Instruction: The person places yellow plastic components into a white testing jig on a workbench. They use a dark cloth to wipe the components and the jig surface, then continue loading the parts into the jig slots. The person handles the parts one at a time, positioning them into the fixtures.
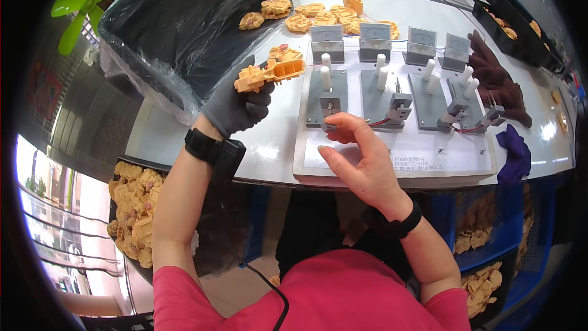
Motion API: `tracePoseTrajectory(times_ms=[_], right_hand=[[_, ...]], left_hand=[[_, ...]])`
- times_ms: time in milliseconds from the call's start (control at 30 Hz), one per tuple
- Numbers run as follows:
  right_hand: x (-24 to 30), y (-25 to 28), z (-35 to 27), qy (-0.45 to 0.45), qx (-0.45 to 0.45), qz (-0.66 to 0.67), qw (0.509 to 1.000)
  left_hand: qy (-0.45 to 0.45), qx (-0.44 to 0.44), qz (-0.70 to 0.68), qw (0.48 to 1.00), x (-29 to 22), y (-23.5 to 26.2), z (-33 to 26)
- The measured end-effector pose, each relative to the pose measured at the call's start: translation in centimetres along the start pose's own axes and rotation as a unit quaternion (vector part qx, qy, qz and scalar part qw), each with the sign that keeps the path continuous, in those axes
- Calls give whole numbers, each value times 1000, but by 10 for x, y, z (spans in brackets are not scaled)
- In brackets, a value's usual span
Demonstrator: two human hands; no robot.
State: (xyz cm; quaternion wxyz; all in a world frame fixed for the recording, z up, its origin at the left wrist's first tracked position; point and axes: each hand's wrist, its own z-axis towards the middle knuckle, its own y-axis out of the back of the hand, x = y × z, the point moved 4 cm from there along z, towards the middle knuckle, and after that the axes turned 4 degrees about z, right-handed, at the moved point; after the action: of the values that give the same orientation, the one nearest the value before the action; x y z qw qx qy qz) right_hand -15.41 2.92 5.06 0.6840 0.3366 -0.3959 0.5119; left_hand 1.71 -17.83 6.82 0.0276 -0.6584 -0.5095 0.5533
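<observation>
In a dark grey glove, my left hand is closed around a yellow-orange molded plastic part, which has an open oval socket at its right end. My bare right hand is in front of the leftmost test fixture. Its thumb and forefinger are apart, and the fingertips are at the small grey block on that fixture; whether they touch it cannot be told. Two white pegs stand on the fixture's grey plate, with an analog meter behind.
Three similar fixtures continue to the right on the white board. Several yellow parts lie at the back. A plastic-lined black bin stands left. Dark brown cloth and a purple cloth lie right. A parts-filled container sits below left.
</observation>
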Motion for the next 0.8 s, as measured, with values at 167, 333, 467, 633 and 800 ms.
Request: tracePoseTrajectory(times_ms=[167,333,467,633,800], right_hand=[[1,0,0,12,-1,-4,1000],[-1,2,0,24,-10,-7,1000],[2,-1,0,27,-5,-11,1000],[1,1,1,43,-13,-30,999],[1,0,-1,46,-19,-33,998]], left_hand=[[-73,-93,119,986,-20,-13,33],[-189,-221,354,889,-19,-56,46],[-418,-90,645,633,-16,-84,29],[-289,-46,805,516,-1,-122,23],[-210,-15,802,558,3,-122,24]])
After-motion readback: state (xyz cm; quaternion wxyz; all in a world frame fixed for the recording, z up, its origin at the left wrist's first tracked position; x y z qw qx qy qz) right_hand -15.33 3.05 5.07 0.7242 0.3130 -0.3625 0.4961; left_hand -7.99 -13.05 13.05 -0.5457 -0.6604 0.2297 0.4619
